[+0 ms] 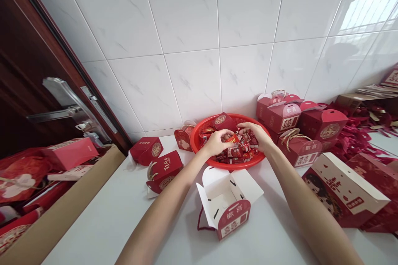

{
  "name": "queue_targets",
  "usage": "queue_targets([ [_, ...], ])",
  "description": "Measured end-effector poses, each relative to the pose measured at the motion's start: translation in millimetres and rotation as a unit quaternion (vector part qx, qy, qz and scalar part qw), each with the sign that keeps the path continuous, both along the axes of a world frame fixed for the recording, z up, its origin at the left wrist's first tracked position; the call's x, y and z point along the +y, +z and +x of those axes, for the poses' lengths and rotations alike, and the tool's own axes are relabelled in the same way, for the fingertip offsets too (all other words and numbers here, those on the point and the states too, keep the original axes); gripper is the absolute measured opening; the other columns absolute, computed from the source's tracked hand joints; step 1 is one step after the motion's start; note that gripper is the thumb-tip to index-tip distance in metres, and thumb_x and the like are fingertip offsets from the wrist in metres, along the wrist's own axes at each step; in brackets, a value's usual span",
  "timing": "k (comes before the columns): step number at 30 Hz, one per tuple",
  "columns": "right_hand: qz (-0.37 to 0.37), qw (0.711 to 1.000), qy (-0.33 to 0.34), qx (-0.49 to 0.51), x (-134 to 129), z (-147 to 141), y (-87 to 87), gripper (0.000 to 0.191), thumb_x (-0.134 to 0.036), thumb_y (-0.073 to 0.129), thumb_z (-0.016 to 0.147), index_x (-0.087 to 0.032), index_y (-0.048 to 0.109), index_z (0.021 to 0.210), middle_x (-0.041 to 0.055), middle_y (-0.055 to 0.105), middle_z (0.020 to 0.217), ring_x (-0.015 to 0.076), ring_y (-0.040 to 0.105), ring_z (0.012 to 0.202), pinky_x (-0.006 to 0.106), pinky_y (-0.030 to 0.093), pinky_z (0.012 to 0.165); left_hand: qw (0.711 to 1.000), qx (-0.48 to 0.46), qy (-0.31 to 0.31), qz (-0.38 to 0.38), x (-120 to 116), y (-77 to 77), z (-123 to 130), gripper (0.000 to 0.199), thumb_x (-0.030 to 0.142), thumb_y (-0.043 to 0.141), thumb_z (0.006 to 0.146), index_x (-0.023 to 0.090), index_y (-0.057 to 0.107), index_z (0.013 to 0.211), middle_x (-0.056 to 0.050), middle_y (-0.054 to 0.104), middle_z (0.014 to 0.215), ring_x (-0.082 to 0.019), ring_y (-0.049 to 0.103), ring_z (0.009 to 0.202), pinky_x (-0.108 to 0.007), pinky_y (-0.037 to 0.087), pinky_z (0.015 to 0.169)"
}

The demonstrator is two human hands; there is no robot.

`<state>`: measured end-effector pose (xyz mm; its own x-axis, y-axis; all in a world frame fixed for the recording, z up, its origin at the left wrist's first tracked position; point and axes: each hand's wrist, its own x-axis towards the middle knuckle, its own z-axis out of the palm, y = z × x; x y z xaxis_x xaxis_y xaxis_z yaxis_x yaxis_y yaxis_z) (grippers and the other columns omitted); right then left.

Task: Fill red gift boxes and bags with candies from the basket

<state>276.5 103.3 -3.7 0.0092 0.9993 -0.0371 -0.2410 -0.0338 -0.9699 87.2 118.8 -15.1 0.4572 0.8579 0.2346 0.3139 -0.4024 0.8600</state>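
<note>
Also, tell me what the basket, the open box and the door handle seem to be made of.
Basket: glossy red plastic, likely, from its smooth rim and molded mesh.
Open box: thin printed card, judging by its folded flaps and slots.
Door handle: shiny metal, or metal-look plating, given its silvery highlights.

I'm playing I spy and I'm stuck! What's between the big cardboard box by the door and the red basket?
Three little red boxes sit between the cardboard box and the red basket. The head view shows them.
</note>
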Motion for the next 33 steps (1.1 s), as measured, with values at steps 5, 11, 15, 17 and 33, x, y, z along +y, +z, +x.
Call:
queue_targets([
  [5, -0.053, 0.991, 0.077, 0.097, 3.0, 5.2, 3.3, 0.041, -0.037, 0.049, 0.074, -0.013, 0.074, 0.095, 0.0062, 0.066, 0.06, 0.0159, 0.051, 0.046, 0.027, 0.04, 0.045, 0.995, 0.052, -0.052, -0.063, -5.6, 3.5, 2.3, 0.04, 0.012, 0.064, 0.078, 0.018, 0.07, 0.118, 0.002, 0.068, 0.079, -0.014, 0.061, 0.067, -0.028, 0.051, 0.075],
  [11, -0.041, 0.996, 0.073, 0.042, 8.1, 5.0, -5.6, 0.026, -0.024, 0.059, 0.068, -0.015, 0.076, 0.085, 0.0034, 0.067, 0.063, 0.0157, 0.057, 0.054, 0.027, 0.047, 0.053, 0.992, 0.07, -0.091, -0.044, -4.5, 2.5, 3.3, 0.027, 0.018, 0.059, 0.082, 0.019, 0.076, 0.104, -0.004, 0.075, 0.101, -0.019, 0.068, 0.093, -0.031, 0.049, 0.094],
  [15, 0.029, 0.997, 0.063, -0.021, 5.8, 3.3, -11.7, 0.017, -0.02, 0.078, 0.062, -0.017, 0.075, 0.078, 0.0032, 0.073, 0.075, 0.0158, 0.065, 0.069, 0.026, 0.051, 0.065, 0.985, 0.096, -0.124, -0.077, -6.1, 4.0, 2.5, 0.023, 0.038, 0.065, 0.083, 0.016, 0.073, 0.083, -0.002, 0.071, 0.083, -0.018, 0.064, 0.078, -0.03, 0.05, 0.078],
  [17, 0.049, 0.996, 0.074, -0.028, 3.7, 3.0, -12.5, 0.024, -0.02, 0.084, 0.057, -0.018, 0.075, 0.08, 0.0021, 0.073, 0.074, 0.0151, 0.065, 0.068, 0.026, 0.051, 0.065, 0.98, 0.113, -0.145, -0.08, -8.2, 6.2, 1.8, 0.031, 0.046, 0.068, 0.08, 0.016, 0.068, 0.074, 0.001, 0.064, 0.071, -0.016, 0.059, 0.068, -0.028, 0.046, 0.068],
  [33, 0.045, 0.996, 0.025, 0.076, 3.4, -0.2, -9.9, 0.025, -0.032, 0.088, 0.065, -0.018, 0.072, 0.078, 0.0061, 0.077, 0.077, 0.0217, 0.073, 0.072, 0.032, 0.061, 0.067, 0.961, 0.265, 0.066, 0.043, -7.8, 8.7, 2.2, 0.017, 0.025, 0.062, 0.081, 0.017, 0.075, 0.09, -0.007, 0.076, 0.093, -0.023, 0.068, 0.09, -0.029, 0.05, 0.08],
])
